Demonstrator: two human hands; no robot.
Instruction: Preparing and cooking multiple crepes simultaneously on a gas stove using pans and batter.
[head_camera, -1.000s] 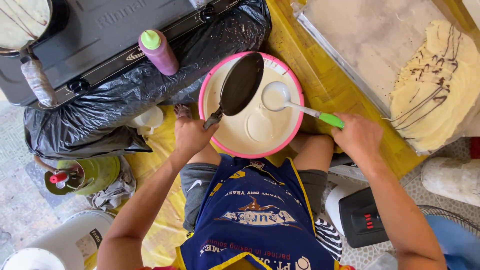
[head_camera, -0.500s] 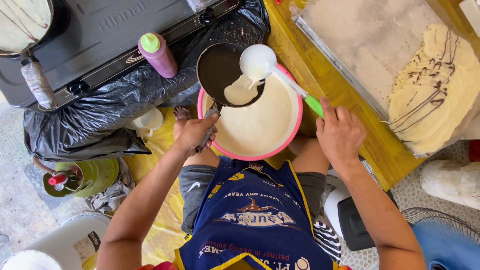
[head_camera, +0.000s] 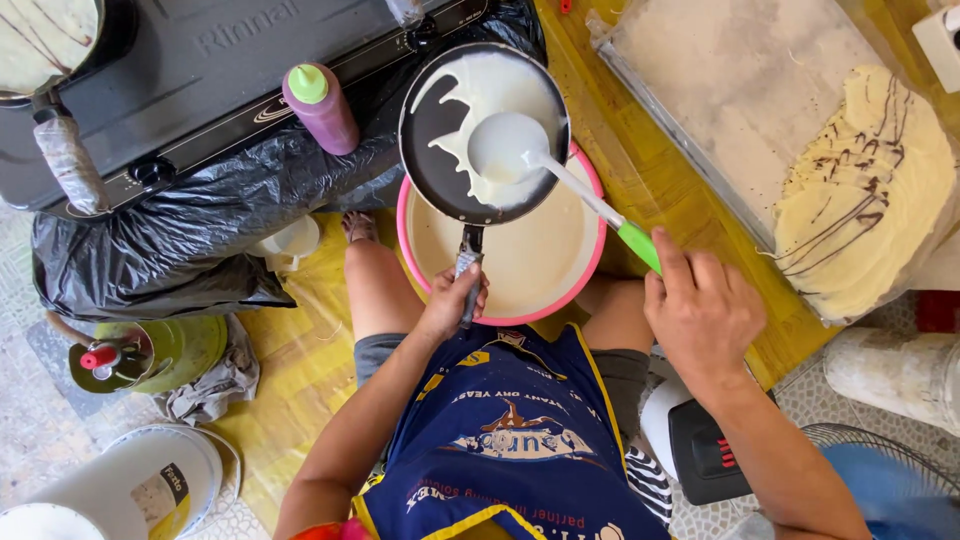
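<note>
The left hand (head_camera: 455, 300) was closed around the handle of a small black frying pan (head_camera: 483, 130), holding it above the far rim of a pink-rimmed bowl (head_camera: 590, 255) of pale batter. The right hand (head_camera: 700, 305) gripped the green handle of a white ladle (head_camera: 508, 148), fingers wrapped about it — the ladle's cup sat inside the pan, in a spread of batter covering roughly half the dark surface. Whether the cup touched the pan could not be told from above. Beyond the pan lay a black gas stove (head_camera: 190, 70) with a pink squeeze bottle (head_camera: 320, 108) beside it. To the right, a stack of thin crepes (head_camera: 860, 200) streaked with chocolate rested on a lined tray (head_camera: 740, 90).
</note>
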